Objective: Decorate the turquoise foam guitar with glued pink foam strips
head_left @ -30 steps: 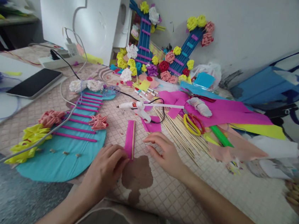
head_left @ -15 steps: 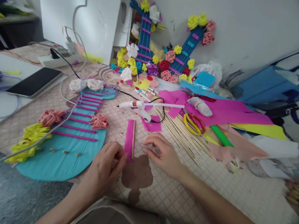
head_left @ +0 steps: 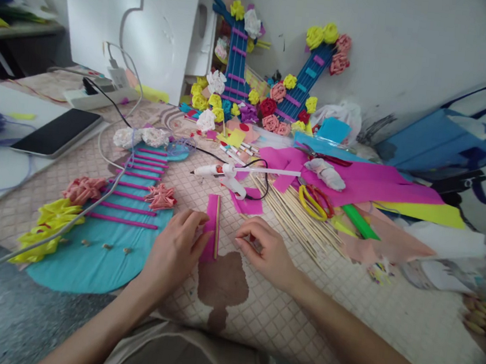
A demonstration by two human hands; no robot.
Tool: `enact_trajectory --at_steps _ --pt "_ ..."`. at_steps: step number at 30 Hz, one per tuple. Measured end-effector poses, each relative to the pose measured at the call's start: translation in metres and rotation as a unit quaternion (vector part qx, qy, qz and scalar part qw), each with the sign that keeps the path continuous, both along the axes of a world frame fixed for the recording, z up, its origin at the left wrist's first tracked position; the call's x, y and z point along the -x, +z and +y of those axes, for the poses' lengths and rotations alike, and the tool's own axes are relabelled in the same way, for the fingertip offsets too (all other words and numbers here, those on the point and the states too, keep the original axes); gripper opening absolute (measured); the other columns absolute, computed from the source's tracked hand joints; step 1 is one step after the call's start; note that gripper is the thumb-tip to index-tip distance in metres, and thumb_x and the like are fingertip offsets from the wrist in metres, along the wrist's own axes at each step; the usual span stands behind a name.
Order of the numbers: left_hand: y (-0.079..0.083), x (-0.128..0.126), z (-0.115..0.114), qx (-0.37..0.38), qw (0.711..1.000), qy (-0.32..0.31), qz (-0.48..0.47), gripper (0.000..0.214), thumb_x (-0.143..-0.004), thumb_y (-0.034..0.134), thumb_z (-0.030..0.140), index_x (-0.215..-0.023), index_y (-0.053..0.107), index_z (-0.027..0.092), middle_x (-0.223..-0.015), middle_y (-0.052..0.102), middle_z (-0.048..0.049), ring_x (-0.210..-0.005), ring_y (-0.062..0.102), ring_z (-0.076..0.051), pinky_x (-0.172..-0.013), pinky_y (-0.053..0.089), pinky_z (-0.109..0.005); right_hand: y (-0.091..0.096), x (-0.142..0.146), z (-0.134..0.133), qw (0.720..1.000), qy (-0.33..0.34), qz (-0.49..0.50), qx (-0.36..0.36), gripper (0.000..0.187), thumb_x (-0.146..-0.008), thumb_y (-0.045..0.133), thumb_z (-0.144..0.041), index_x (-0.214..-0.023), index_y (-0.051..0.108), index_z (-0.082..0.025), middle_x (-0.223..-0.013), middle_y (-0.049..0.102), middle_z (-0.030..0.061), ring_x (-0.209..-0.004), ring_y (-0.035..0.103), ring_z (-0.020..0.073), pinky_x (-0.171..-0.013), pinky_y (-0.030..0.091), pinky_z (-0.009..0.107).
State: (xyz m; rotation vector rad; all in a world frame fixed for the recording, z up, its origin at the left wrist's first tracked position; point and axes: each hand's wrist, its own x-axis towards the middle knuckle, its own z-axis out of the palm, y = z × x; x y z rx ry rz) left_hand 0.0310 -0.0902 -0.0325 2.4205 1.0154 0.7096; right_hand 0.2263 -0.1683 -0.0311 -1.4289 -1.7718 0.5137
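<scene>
A magenta paper strip (head_left: 209, 242) lies upright in front of me, with a thin wooden stick (head_left: 217, 225) lengthwise along its right part. My left hand (head_left: 177, 247) is at the strip's left edge, thumb and forefinger apart, holding nothing I can see. On the other side, my right hand (head_left: 268, 254) hovers with curled fingers, thumb and forefinger tips together; nothing shows between them. Beyond the strip rests a white glue gun (head_left: 226, 171) with a glue stick in its back. To the left lies a turquoise guitar-shaped piece (head_left: 99, 265) with magenta rods across it.
Wooden skewers (head_left: 295, 216), scissors (head_left: 312, 204) and magenta paper (head_left: 365, 180) cover the right side. Two flowered blue guitar necks (head_left: 237, 60) lean at the back. A grey cable (head_left: 45, 242) crosses the left, near a phone (head_left: 57, 133). A brown patch (head_left: 224, 278) marks the tablecloth.
My left hand has moved up and slightly right, its fingers opening over the strip's edge. The right thumb and forefinger have come closer together. Strip and stick stay put.
</scene>
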Motion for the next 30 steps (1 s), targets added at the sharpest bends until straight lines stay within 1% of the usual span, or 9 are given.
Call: enact_trajectory --at_steps 2,5,9,12,16,19,23,26,30 --pt "-0.001 -0.003 0.001 -0.008 1.000 0.002 0.009 0.012 -0.088 0.050 0.020 -0.099 0.054 0.017 -0.092 0.060 -0.0068 -0.085 0.058 -0.021 -0.073 0.048 -0.035 0.000 0.000 0.000 1.000 0.000 -0.001 0.001 0.008 -0.087 0.053 -0.014 -0.088 0.055 -0.023 -0.088 0.058 0.0027 -0.087 0.055 0.0168 -0.078 0.046 0.031" --pt "-0.002 -0.006 -0.001 -0.016 0.999 0.022 0.032 0.018 -0.085 0.053 0.019 -0.103 0.052 0.016 -0.091 0.059 -0.0067 -0.078 0.059 -0.020 -0.067 0.048 -0.032 0.000 0.000 0.000 1.000 0.004 -0.004 0.004 0.008 -0.088 0.053 -0.014 -0.087 0.055 -0.022 -0.087 0.058 0.0026 -0.086 0.055 0.0159 -0.077 0.045 0.030" --pt "-0.001 -0.007 -0.002 -0.006 0.998 0.028 0.056 0.023 -0.085 0.051 0.015 -0.107 0.050 0.015 -0.091 0.059 -0.0074 -0.080 0.060 -0.021 -0.067 0.048 -0.032 0.000 0.002 -0.001 1.000 0.009 -0.006 0.004 0.008 -0.088 0.053 -0.014 -0.088 0.055 -0.021 -0.089 0.057 0.0028 -0.087 0.055 0.0156 -0.078 0.045 0.029" --pt "-0.001 -0.005 0.000 0.016 0.999 0.017 0.040 0.024 -0.085 0.047 0.011 -0.109 0.051 0.014 -0.091 0.060 -0.0076 -0.080 0.060 -0.021 -0.069 0.048 -0.033 0.000 0.004 -0.001 1.000 0.015 -0.012 0.011 0.007 -0.088 0.053 -0.014 -0.089 0.056 -0.021 -0.091 0.057 0.0035 -0.088 0.055 0.0161 -0.078 0.045 0.029" --pt "-0.003 0.001 0.001 0.036 0.999 0.002 0.004 0.023 -0.087 0.045 0.011 -0.108 0.053 0.014 -0.092 0.061 -0.0076 -0.080 0.059 -0.020 -0.070 0.048 -0.033 0.003 0.007 -0.003 0.999 0.025 -0.029 0.019 0.010 -0.088 0.053 -0.014 -0.094 0.058 -0.019 -0.094 0.058 0.0050 -0.092 0.054 0.0169 -0.083 0.045 0.031" --pt "-0.003 0.004 0.000 0.035 0.999 -0.007 -0.011 0.020 -0.087 0.046 0.011 -0.105 0.055 0.014 -0.092 0.061 -0.0072 -0.081 0.059 -0.020 -0.070 0.048 -0.032 0.003 0.009 -0.005 0.997 0.048 -0.062 0.021 0.019 -0.088 0.053 -0.014 -0.105 0.060 -0.018 -0.100 0.057 0.0070 -0.097 0.052 0.0180 -0.087 0.045 0.033" --pt "-0.004 0.007 -0.004 0.020 0.999 -0.007 -0.027 0.015 -0.088 0.049 0.013 -0.101 0.058 0.015 -0.091 0.061 -0.0061 -0.084 0.058 -0.020 -0.072 0.048 -0.032 0.003 0.012 -0.007 0.986 0.089 -0.140 0.014 0.028 -0.091 0.051 -0.016 -0.118 0.058 -0.016 -0.107 0.055 0.0102 -0.102 0.048 0.0201 -0.090 0.045 0.035" --pt "-0.006 0.010 -0.008 -0.005 0.999 -0.010 -0.037 0.013 -0.088 0.051 0.013 -0.098 0.060 0.015 -0.092 0.061 -0.0060 -0.089 0.057 -0.021 -0.076 0.048 -0.033 0.003 0.014 -0.007 0.976 0.103 -0.194 0.010 0.029 -0.092 0.047 -0.017 -0.119 0.058 -0.015 -0.108 0.054 0.0118 -0.101 0.047 0.0218 -0.089 0.045 0.038" --pt "-0.008 0.012 -0.010 -0.024 0.998 -0.016 -0.052 0.013 -0.088 0.051 0.012 -0.097 0.061 0.014 -0.093 0.061 -0.0069 -0.089 0.056 -0.021 -0.077 0.047 -0.034 0.003 0.015 -0.004 0.967 0.104 -0.234 0.007 0.027 -0.093 0.044 -0.017 -0.115 0.060 -0.016 -0.107 0.054 0.0115 -0.099 0.047 0.0227 -0.086 0.046 0.039"
